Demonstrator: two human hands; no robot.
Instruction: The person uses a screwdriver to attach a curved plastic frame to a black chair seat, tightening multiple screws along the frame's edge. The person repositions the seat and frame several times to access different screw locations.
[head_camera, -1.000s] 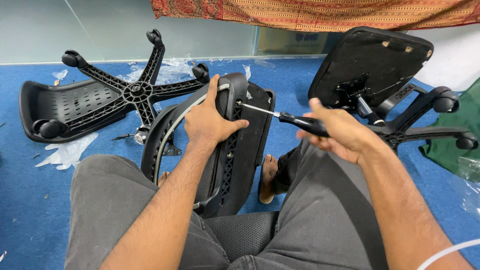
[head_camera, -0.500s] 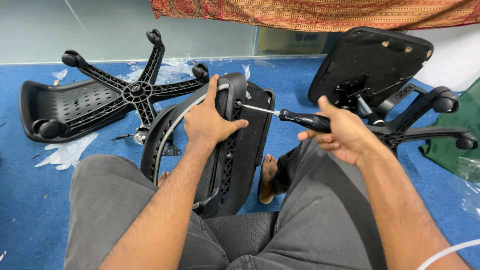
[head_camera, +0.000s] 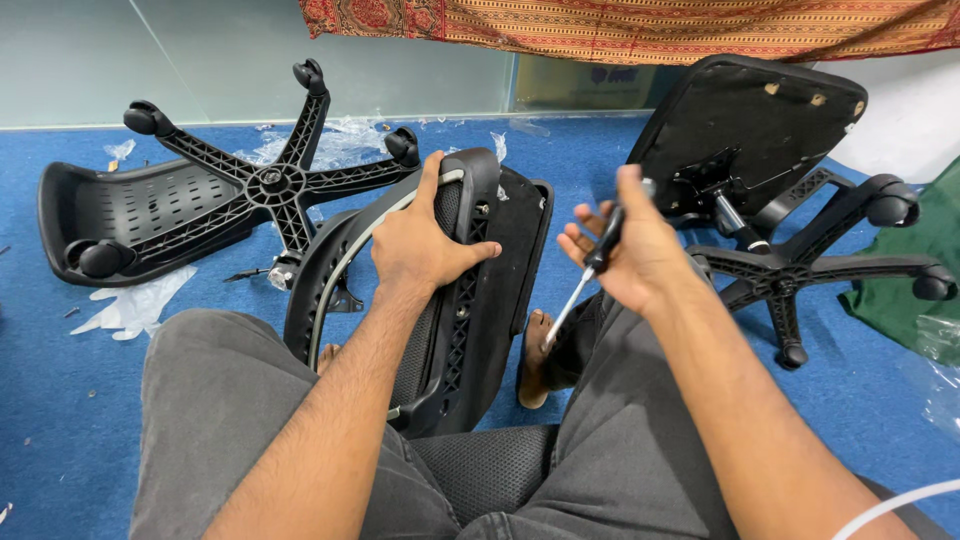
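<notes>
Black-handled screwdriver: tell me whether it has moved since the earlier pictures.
Yes. The black-handled screwdriver has swung off the black chair backrest; its tip now points down toward the floor.

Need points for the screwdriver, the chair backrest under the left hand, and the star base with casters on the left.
screwdriver (head_camera: 572, 300), head view, on the bare metal shaft below the right hand.
chair backrest (head_camera: 515, 240), head view, on its dark back panel.
star base (head_camera: 272, 182), head view, on the central hub.

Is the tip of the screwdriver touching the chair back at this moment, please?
No, the screwdriver in the right hand hangs tip-down, apart from the chair back, which the left hand grips at its top.
</notes>
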